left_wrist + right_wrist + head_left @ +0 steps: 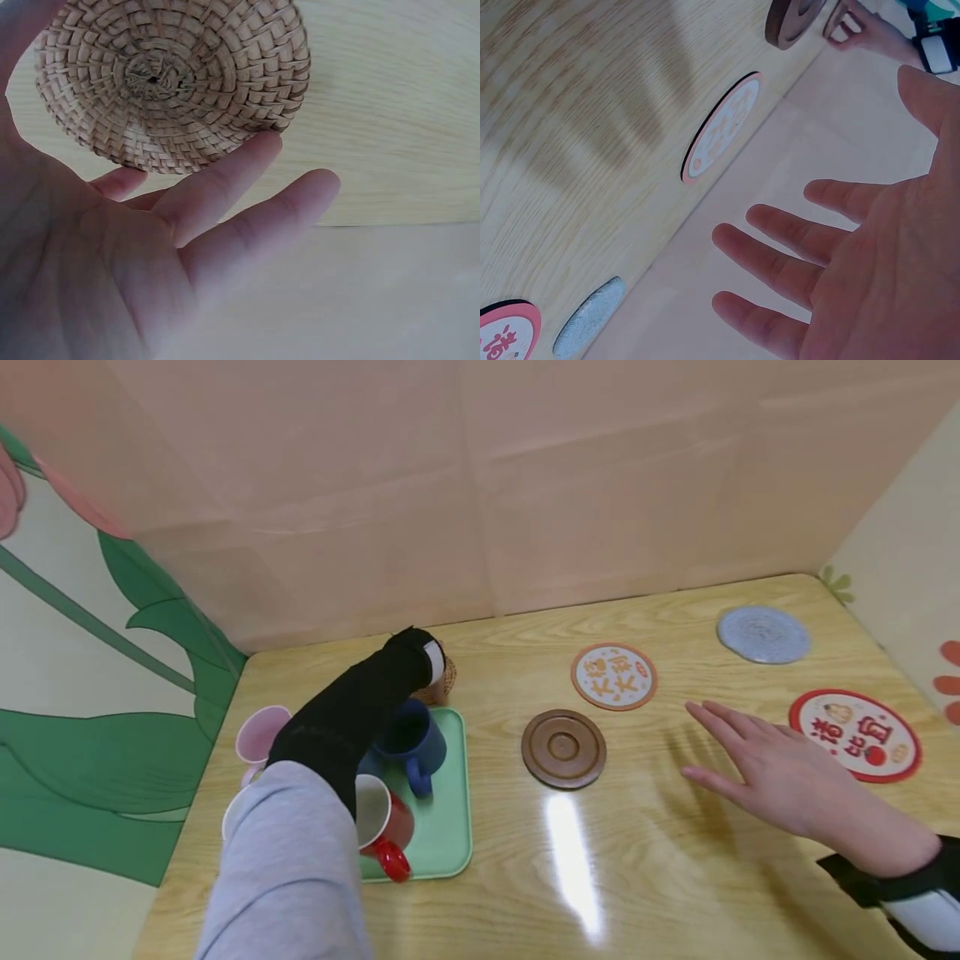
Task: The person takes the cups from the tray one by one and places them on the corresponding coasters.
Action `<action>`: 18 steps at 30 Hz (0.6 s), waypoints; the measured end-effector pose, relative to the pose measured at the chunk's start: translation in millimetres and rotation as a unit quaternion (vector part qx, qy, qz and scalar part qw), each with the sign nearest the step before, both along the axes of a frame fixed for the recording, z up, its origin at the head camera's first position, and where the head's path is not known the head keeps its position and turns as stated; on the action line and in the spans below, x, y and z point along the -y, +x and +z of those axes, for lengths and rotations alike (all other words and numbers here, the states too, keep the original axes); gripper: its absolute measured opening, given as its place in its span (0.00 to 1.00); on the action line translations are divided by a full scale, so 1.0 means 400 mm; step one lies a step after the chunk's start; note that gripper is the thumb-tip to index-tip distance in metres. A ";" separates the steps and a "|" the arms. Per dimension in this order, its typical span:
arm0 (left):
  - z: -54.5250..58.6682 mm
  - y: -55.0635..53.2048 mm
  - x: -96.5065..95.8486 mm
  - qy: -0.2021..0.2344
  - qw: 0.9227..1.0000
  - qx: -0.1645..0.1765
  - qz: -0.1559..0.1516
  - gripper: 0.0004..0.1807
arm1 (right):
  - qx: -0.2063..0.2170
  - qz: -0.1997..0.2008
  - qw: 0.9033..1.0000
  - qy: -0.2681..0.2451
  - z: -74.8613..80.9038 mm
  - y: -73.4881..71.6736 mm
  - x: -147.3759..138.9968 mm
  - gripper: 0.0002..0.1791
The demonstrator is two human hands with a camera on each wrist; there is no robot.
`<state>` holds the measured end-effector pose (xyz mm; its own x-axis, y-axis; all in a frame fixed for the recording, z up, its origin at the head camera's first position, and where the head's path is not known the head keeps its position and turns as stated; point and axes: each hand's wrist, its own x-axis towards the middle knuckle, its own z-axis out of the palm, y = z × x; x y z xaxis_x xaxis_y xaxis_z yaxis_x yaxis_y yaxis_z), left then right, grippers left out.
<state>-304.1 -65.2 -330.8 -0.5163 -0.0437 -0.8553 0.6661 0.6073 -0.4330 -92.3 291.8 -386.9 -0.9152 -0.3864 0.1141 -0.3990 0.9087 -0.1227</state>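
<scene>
A round woven wicker coaster [172,82] is in my left hand [112,255]. The fingertips meet its lower rim in the left wrist view, and the thumb lies at its upper left side; its contact is out of frame. In the head view the sleeve hides most of this hand, and only part of the coaster [450,677] shows beyond the green tray. My right hand [780,768] hovers over the table with fingers extended, holding nothing. Nearest it is a red-rimmed oval coaster [855,735]; palm and spread fingers [780,270] show in the right wrist view.
The green tray [450,860] carries a blue mug [412,743] and a red mug [401,827]. A pink cup [262,733] stands left of the arm. Across the table lie a brown round coaster [563,768], an orange-rimmed coaster [613,677] and a blue-grey coaster [763,634]. Walls border the table.
</scene>
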 end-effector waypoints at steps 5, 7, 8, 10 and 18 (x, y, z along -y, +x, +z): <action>-0.003 0.010 -0.024 0.104 0.987 -0.102 0.066 0.43 | 0.000 0.000 1.000 -0.004 -0.001 -0.004 0.007 0.44; 0.001 0.018 -0.036 0.139 0.979 -0.117 0.089 0.41 | 0.002 -0.002 1.000 -0.004 -0.002 -0.006 0.009 0.45; 0.003 0.022 -0.042 0.142 0.980 -0.117 0.082 0.40 | 0.002 -0.002 1.000 -0.004 -0.002 -0.006 0.009 0.45; 0.005 0.026 -0.056 0.147 0.979 -0.120 0.074 0.38 | 0.006 -0.004 1.000 -0.003 -0.002 -0.008 0.010 0.45; -0.120 -0.043 -0.116 0.204 0.966 -0.149 0.050 0.28 | 0.033 -0.012 0.999 0.008 -0.005 -0.008 0.009 0.45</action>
